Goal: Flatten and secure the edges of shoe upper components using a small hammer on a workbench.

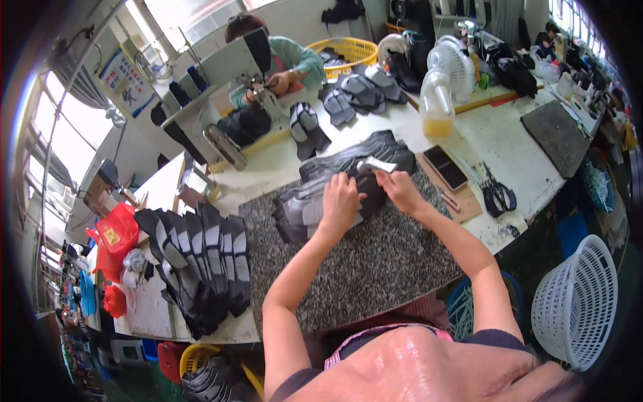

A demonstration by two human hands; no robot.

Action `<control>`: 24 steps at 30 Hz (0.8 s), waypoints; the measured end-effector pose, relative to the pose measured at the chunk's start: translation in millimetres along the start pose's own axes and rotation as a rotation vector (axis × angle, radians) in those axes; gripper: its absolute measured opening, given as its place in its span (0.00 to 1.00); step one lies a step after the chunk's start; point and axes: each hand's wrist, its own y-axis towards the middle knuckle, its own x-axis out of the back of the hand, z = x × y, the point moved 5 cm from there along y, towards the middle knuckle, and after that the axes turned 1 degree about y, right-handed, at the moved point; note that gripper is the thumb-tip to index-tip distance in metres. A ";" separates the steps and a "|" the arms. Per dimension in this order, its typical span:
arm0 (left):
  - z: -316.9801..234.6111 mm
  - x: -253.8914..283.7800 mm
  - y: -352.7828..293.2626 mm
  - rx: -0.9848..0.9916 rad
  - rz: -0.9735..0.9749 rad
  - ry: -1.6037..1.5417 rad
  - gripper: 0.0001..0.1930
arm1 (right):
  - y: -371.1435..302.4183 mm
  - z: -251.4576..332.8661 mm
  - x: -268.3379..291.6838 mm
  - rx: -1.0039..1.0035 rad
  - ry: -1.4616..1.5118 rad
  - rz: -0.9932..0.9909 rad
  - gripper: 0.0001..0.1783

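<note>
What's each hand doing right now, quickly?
Left hand: resting on the grey-black pieces; whether it grips one cannot be told.
Right hand: closed, holding a shiny silver-white object.

1. Light source: daylight enters our room through the left windows [63,124] and the rear window [201,30], both glaring almost white.
2. Illumination: bright across the pale bench [492,137]; dim in the shade below its edge.
3. Sharpness: hands [341,201] fairly clear; far right background soft, its detail indistinct.
4. Distortion: straight edges bow toward the rim; corners darken to black, blue fringe at left.
</note>
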 end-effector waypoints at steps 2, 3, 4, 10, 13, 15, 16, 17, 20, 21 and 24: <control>0.6 -3.3 -4.4 -0.025 -0.028 -0.041 0.19 | 4.6 -16.6 -6.8 -0.010 0.008 -0.002 0.26; 0.9 -6.6 -7.0 -0.043 -0.028 -0.093 0.16 | 5.9 -18.4 -8.8 -0.015 0.049 0.004 0.27; 1.6 -4.3 -6.6 -0.044 -0.043 -0.084 0.16 | 9.3 -18.2 -11.5 -0.018 0.092 0.013 0.28; -2.7 31.2 -37.1 -0.425 0.017 -0.195 0.09 | 17.3 -27.6 -9.2 -0.148 0.076 0.066 0.30; 52.8 78.7 -71.6 -0.212 -0.388 -0.377 0.10 | 20.5 -23.6 -14.8 -0.084 0.069 0.059 0.30; 79.3 140.8 -99.9 -0.046 -0.910 -0.474 0.09 | 19.9 -23.2 -13.4 -0.108 0.059 0.068 0.30; 80.9 177.4 -114.2 0.114 -1.101 -0.305 0.09 | 18.8 -25.2 -12.7 -0.117 0.064 0.072 0.30; 102.2 184.4 -137.3 0.350 -1.277 -0.360 0.13 | 18.2 -25.8 -11.6 -0.089 0.085 0.045 0.28; 83.7 229.1 -136.4 0.505 -0.702 -0.347 0.15 | 12.7 -26.9 -6.4 -0.083 0.126 0.014 0.26; 64.3 223.8 -128.5 0.478 -0.402 -0.418 0.15 | 8.2 -27.2 -2.8 -0.071 0.127 -0.016 0.26; 28.1 131.8 -159.5 0.347 0.268 -0.736 0.13 | -11.5 -2.4 8.5 -0.052 0.135 -0.006 0.26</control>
